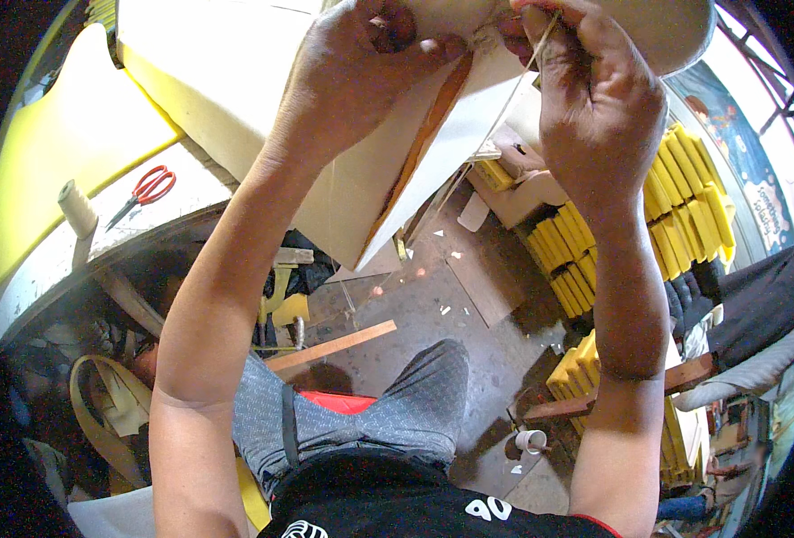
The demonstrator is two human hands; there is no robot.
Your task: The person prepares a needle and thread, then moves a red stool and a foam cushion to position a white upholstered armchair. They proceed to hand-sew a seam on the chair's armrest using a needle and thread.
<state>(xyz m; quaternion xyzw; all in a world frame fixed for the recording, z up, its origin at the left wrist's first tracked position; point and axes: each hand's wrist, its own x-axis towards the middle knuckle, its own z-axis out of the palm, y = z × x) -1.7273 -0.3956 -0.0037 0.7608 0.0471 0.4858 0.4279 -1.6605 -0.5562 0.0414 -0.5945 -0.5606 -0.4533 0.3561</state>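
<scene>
Cream-coloured sheeting makes up the pale piece (pixel 374 184) at twelve o'clock, tilted, its open edge showing an orange-brown lining (pixel 428 143) that slants down towards seven. The left hand (pixel 352 81), just left of twelve, has its fingers bent inward, one digit reaching to the pale piece at the upper end of that edge and touching it; whether it pinches anything there I cannot tell. The right hand (pixel 598 117), between one and two, has thumb and forefinger brought together on a light thread (pixel 529 70), the other fingers curled towards the palm. From that grip the thread slants down towards seven, passing beside the pale piece.

Between nine and ten, red-handled snips (pixel 150 188) lie on a white worktop (pixel 34 291), near an upright spool (pixel 78 209) of cream thread; a yellow panel (pixel 65 152) lies beyond them. Stacked yellow pieces (pixel 684 202) stand between two and three. Towards five, a white cup (pixel 531 440) is on the floor; a wooden strip (pixel 338 343) shows at seven.
</scene>
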